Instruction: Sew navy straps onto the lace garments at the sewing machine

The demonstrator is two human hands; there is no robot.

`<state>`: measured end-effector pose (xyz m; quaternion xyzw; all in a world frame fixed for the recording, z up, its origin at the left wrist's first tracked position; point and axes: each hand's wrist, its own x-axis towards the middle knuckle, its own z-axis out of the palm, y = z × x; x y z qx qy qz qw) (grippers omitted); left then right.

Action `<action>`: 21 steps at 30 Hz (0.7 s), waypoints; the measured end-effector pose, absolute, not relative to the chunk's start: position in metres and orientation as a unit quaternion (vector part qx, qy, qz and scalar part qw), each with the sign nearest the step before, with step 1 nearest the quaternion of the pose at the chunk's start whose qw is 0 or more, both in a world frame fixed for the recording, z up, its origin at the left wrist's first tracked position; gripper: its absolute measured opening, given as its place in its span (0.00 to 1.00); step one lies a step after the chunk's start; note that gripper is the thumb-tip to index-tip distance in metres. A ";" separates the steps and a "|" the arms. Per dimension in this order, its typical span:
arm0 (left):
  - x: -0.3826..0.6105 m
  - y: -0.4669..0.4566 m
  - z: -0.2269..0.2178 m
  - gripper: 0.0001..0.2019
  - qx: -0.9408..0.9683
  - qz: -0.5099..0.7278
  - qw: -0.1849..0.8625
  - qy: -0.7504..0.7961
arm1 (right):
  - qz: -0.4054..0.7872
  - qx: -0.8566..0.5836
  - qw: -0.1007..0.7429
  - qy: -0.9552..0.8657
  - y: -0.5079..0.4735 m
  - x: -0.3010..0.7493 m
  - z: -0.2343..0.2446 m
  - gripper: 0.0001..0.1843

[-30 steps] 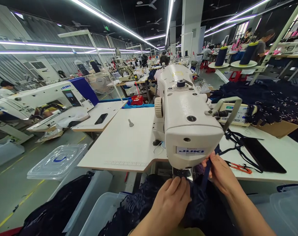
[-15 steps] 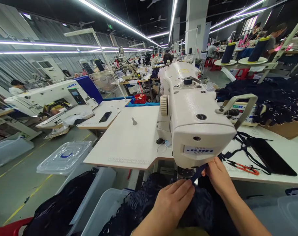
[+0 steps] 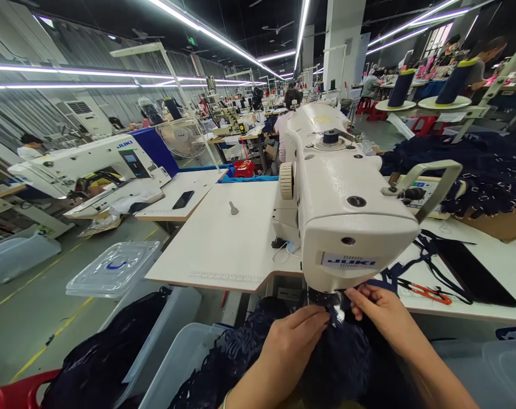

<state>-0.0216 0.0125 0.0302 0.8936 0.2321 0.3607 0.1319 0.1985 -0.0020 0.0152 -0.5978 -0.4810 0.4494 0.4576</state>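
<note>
A white JUKI sewing machine [image 3: 355,238] stands in front of me, its head over the work spot. My left hand [image 3: 289,335] is closed just left of the presser foot area, its fingertips pressed on a navy strap [image 3: 335,313]. To the right of the needle area, my right hand [image 3: 379,307] pinches the navy strap, with thumb and finger together. A length of navy strap [image 3: 383,284] runs behind the right fingers onto the table. Below both hands hangs a heap of navy straps [image 3: 343,363]. The machine head and my fingers hide the needle.
On the right tabletop lie orange-handled thread snips [image 3: 428,292], a black flat panel [image 3: 474,272] and loose straps. A small metal tool [image 3: 233,208] rests on the left tabletop [image 3: 215,250]. Clear plastic bins [image 3: 181,352] stand below left. Navy thread cones [image 3: 400,89] stand at upper right.
The strap stretched between my hands has moved under the machine head. My left hand has shifted slightly left and up, and my right hand has turned, its fingers now pinching beside the needle area.
</note>
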 end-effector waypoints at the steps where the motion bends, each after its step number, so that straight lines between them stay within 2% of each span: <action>1: -0.022 0.013 0.030 0.12 0.882 0.380 0.141 0.242 | 0.455 -0.606 0.462 -0.461 -0.003 0.195 0.015 0.20; 4: -0.023 0.013 0.027 0.12 0.880 0.391 0.132 0.236 | 0.408 -0.625 0.471 -0.471 -0.008 0.185 0.012 0.19; 8: -0.027 0.013 0.031 0.14 0.938 0.307 0.047 0.155 | 0.312 -0.632 0.493 -0.511 -0.013 0.174 0.002 0.15; 13: -0.030 0.015 0.042 0.15 0.958 0.261 -0.020 0.118 | 0.293 -0.642 0.496 -0.506 -0.015 0.169 0.000 0.14; 21: -0.030 0.017 0.037 0.13 0.961 0.256 -0.036 0.099 | 0.311 -0.627 0.491 -0.518 -0.015 0.171 -0.009 0.15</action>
